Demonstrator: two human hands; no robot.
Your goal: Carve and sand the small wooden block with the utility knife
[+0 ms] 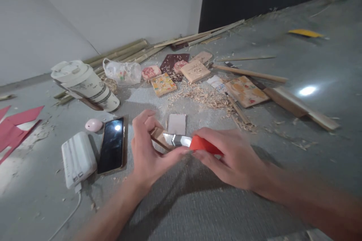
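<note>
My left hand [148, 150] pinches a small flat piece of wood [158, 136] between thumb and fingers, just above the grey floor. My right hand [229, 156] grips a red-handled utility knife [198, 144]. The knife's metal blade end [177, 140] rests against the wood piece, close to my left thumb. A small pale square tile [177, 124] lies on the floor just beyond both hands.
A phone [111, 144], a white power bank [78, 159] with its cable and a pink egg-shaped thing [94, 124] lie left. Paper cups [85, 84], painted wooden tiles [163, 84], shavings [209, 98], bamboo sticks [249, 72] and a plank [299, 107] lie beyond.
</note>
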